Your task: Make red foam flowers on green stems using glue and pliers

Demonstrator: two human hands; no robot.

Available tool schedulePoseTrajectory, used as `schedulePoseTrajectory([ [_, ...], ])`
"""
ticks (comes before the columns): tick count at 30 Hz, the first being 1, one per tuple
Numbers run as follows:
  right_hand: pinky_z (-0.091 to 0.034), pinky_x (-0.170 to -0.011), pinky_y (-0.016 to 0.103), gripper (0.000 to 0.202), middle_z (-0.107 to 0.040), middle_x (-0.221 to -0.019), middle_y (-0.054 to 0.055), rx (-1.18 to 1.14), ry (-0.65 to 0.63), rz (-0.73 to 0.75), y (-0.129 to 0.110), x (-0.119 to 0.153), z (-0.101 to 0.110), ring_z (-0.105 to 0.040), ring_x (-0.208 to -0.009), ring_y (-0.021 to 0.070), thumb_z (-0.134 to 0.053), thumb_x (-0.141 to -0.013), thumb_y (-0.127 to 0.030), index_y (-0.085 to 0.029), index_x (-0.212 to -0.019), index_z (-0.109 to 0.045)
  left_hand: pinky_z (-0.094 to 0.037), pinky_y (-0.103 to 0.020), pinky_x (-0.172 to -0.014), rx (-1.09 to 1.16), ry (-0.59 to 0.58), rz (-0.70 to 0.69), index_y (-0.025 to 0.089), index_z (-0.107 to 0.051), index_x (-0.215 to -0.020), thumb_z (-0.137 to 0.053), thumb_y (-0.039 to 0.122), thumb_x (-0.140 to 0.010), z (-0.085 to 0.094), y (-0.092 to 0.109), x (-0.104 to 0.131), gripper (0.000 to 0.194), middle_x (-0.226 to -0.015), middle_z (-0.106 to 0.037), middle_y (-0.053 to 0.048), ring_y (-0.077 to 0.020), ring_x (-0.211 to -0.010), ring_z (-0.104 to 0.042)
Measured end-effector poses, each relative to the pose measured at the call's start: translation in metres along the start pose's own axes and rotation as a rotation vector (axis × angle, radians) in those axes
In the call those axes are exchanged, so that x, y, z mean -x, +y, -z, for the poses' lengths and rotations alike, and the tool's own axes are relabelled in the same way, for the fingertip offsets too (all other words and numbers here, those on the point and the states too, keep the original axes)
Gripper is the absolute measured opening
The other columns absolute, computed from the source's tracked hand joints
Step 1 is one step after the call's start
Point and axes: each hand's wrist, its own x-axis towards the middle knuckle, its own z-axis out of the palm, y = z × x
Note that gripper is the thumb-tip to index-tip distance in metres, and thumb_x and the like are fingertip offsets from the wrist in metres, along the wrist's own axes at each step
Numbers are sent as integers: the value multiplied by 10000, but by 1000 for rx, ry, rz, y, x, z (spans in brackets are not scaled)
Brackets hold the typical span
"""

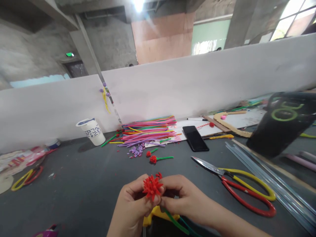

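My left hand (129,205) is closed around a spiky red pipe-cleaner flower (152,187), its short tips fanning out between thumb and fingers. Against its right side, my right hand (181,194) pinches with thumb and forefinger, and a small red tuft (159,175) shows just behind. A green stem (176,223) runs down from below the right fingers; its upper end is hidden. Under both hands lies a yellow tool (161,213), partly covered, which looks like a glue gun. Beyond them, a red ball flower (153,159) on a green stem lies on the dark table.
Large scissors (237,179) with yellow and red handles lie to the right, beside clear sticks (274,189). Farther back are a phone (196,138), bundled pipe cleaners (148,130), purple clippings (137,150), a white cup (92,132) and a black object (278,128). A white partition (197,89) stands behind.
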Motion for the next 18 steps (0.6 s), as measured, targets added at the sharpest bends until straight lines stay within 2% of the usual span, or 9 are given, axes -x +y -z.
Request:
schedulePoseTrajectory([
  [3,-333,-496,211,254,-480,-623,-41,-59,1,-51,3,-1,-1,-414,-530,80,-663,-707,-413,-180,-714,-564,-439,-207,-539,32,-28,-23,173,-800,-555,-969,399,-351,-1,-2,-1,348,-599,-614,-24,-121,-584,-523],
  [8,-322,-431,199,434,-492,-534,-49,-102,9,-134,7,0,-4,-423,-443,74,-655,-699,-604,-186,-762,-554,-424,-221,-471,89,-44,25,162,-807,-645,-926,345,-510,2,-10,-4,256,-682,-656,-36,-109,-525,-506],
  [12,-346,-435,206,519,-526,-547,-39,2,23,-132,5,-1,1,-443,-446,75,-604,-728,-701,-186,-732,-546,-384,-175,-456,51,-21,30,130,-794,-640,-899,368,-560,8,-10,-10,273,-533,-586,5,-62,-465,-426],
  [14,-396,-471,222,501,-580,-618,-22,127,71,-120,1,-3,12,-488,-489,85,-552,-814,-675,-177,-765,-576,-319,-135,-415,43,45,9,118,-789,-627,-915,383,-526,14,-6,-15,310,-441,-492,49,-32,-430,-355],
  [16,-475,-570,260,401,-627,-733,-7,307,156,-119,-2,-5,25,-565,-597,110,-533,-915,-551,-164,-844,-611,-300,-113,-406,54,91,-22,128,-785,-635,-924,384,-502,23,1,-21,320,-458,-501,57,-22,-437,-358],
  [18,-529,-702,329,281,-656,-903,20,514,212,-143,-4,-8,38,-628,-770,151,-567,-947,-430,-157,-955,-632,-314,-101,-412,59,117,-55,134,-781,-660,-922,377,-509,32,9,-27,319,-495,-545,53,-17,-445,-379],
])
